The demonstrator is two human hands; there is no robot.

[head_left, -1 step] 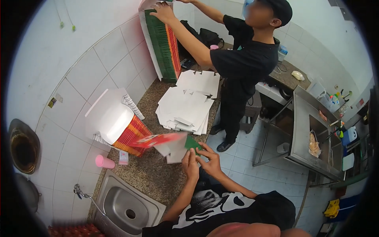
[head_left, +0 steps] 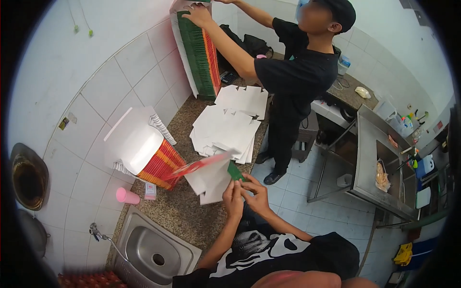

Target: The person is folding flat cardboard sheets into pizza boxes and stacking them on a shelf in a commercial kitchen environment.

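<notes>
Both grips narrow: left hand [head_left: 233,200], right hand [head_left: 258,198] pinch green flap [head_left: 236,172]; carton [head_left: 210,180] extends left, left hand nearer

Carton [head_left: 211,180]: you are tilting it, so its white face is showing broader and fuller than a moment ago.
Red panel [head_left: 205,163]: it is swinging up at its right end and narrowing to a thin, blurred strip.
Green flap [head_left: 235,171]: it is showing narrower and slanting more steeply beside your fingers.
Red-and-orange stack [head_left: 161,165]: you are uncovering a little more of it as the panel's left end is pulling back.
White sheets [head_left: 225,127]: the panel's raised end is now overlapping their near edge.
</notes>
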